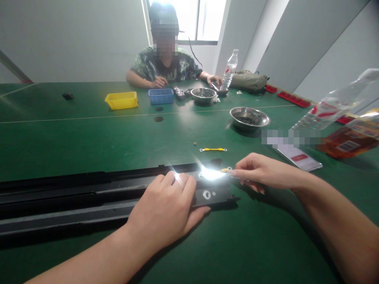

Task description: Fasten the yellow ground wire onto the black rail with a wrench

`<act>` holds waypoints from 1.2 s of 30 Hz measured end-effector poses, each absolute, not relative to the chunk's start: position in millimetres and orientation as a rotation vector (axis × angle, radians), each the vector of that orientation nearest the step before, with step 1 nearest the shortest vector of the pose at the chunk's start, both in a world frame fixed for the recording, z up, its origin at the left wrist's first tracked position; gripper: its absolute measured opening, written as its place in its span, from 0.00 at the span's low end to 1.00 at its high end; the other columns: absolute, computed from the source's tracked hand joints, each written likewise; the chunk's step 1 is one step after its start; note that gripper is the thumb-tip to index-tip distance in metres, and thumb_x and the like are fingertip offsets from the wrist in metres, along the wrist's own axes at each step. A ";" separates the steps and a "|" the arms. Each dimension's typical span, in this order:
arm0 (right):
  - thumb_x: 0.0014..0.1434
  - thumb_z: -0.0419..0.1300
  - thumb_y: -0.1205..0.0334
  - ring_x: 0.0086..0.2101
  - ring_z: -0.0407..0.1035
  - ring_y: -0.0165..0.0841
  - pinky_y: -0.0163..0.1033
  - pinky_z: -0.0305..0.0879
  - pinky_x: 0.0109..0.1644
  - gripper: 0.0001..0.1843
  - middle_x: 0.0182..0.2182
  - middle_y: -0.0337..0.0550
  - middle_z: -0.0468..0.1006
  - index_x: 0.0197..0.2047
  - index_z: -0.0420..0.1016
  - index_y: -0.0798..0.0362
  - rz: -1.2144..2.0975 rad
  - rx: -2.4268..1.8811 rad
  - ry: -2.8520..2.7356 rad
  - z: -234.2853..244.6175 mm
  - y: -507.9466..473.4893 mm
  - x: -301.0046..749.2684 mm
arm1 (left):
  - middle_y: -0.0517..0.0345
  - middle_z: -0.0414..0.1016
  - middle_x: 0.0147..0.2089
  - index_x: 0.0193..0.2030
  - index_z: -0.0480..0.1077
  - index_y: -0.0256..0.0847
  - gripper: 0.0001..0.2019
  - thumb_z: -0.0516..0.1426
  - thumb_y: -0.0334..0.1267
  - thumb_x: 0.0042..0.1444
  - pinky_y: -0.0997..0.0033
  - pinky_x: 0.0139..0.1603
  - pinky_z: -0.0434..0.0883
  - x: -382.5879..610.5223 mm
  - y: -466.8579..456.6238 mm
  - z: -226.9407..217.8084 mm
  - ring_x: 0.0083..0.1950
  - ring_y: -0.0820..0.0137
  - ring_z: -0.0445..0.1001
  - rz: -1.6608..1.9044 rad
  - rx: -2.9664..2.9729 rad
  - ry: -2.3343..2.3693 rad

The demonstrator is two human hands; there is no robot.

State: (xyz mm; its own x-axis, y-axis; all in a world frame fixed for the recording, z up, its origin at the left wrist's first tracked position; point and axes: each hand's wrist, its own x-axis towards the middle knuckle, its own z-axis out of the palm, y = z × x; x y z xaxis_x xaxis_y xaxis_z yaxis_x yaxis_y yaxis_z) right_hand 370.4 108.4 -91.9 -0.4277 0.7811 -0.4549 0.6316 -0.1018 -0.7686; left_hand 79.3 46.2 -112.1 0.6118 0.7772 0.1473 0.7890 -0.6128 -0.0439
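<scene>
A long black metal rail point(89, 199) lies across the green table point(89, 138) in front of me. My left hand point(166, 209) rests on top of the rail near its right end, fingers curved over it and pressing it down. My right hand point(260, 173) pinches a short yellow wire with a ring terminal point(226, 170) at the rail's right end, beside a bright glare. A second yellow wire with ring terminals point(213, 149) lies loose on the table just beyond, with a small nut point(195, 143) beside it.
A steel bowl of dark small parts point(249, 118) stands right of centre. Clear bottles point(334, 106) and a red packet lie far right. Across the table a person sits with a yellow bin point(122, 100), blue bin point(160, 96), another steel bowl point(203, 94) and a water bottle point(230, 69).
</scene>
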 end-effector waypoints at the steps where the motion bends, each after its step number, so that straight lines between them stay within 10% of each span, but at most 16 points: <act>1: 0.60 0.66 0.39 0.18 0.66 0.29 0.33 0.60 0.20 0.27 0.17 0.39 0.72 0.24 0.73 0.54 1.557 -1.600 -2.001 -91.9 108.3 370.4 | 0.50 0.72 0.41 0.46 0.67 0.42 0.22 0.48 0.60 0.68 0.53 0.42 0.66 79.2 46.2 -112.1 0.43 0.54 0.68 -0.177 -2.727 -1.327; 17: 0.66 0.60 0.37 0.16 0.58 0.27 0.37 0.53 0.22 0.29 0.14 0.34 0.63 0.23 0.63 0.50 1.049 -1.423 -1.718 -101.8 113.2 361.5 | 0.49 0.72 0.41 0.48 0.68 0.42 0.22 0.48 0.59 0.68 0.52 0.42 0.67 78.2 45.3 -111.3 0.43 0.54 0.68 -0.179 -2.722 -1.323; 36: 0.65 0.62 0.40 0.15 0.61 0.28 0.35 0.54 0.23 0.28 0.12 0.33 0.65 0.23 0.65 0.50 1.204 -1.443 -1.732 -117.0 115.0 349.4 | 0.50 0.72 0.42 0.49 0.67 0.42 0.22 0.48 0.60 0.68 0.51 0.42 0.68 77.7 46.0 -114.3 0.43 0.53 0.68 -0.178 -2.723 -1.321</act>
